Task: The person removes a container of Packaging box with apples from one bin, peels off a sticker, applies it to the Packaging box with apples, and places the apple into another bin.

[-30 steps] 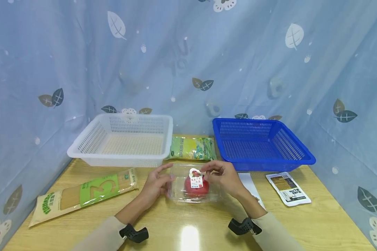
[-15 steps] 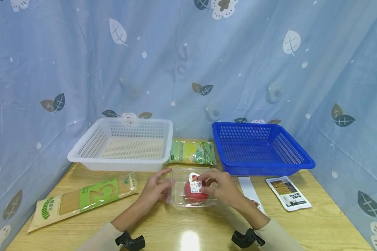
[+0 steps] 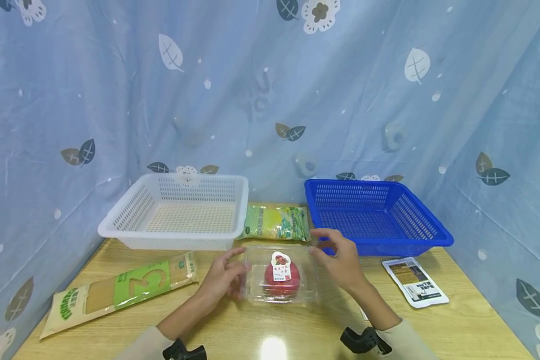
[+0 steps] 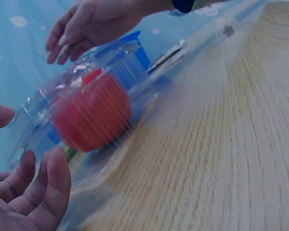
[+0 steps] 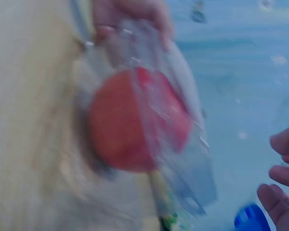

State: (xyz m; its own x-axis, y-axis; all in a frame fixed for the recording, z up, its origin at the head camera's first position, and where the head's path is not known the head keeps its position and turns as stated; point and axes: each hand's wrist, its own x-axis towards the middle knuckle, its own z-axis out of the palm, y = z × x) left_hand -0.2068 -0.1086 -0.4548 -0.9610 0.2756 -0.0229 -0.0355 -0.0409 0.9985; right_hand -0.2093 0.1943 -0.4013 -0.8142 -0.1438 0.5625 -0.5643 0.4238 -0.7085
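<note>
A clear plastic box (image 3: 257, 290) lies on the table in the head view, with a red apple (image 3: 282, 286) inside. On the lid over the apple sits a white label sticker (image 3: 281, 267) printed with red fruit. My left hand (image 3: 221, 274) holds the box's left end, thumb and forefinger at its edge. At the box's right end is my right hand (image 3: 340, 257), fingers loosely bent and holding nothing; the left wrist view shows this right hand (image 4: 94, 26) above the box. Blur in the right wrist view hides detail of the apple (image 5: 135, 120).
Behind stand a white basket (image 3: 175, 234) and a blue basket (image 3: 382, 245), a green-yellow packet (image 3: 276, 223) between them. A noodle packet (image 3: 126, 287) lies left, a white-black pouch (image 3: 416, 282) right. A white strip's corner (image 3: 364, 314) shows under my right forearm.
My right hand has left the sticker on the lid and moved right, off the box's top; its forearm now covers most of the white strip. My left hand stays at the box's left end.
</note>
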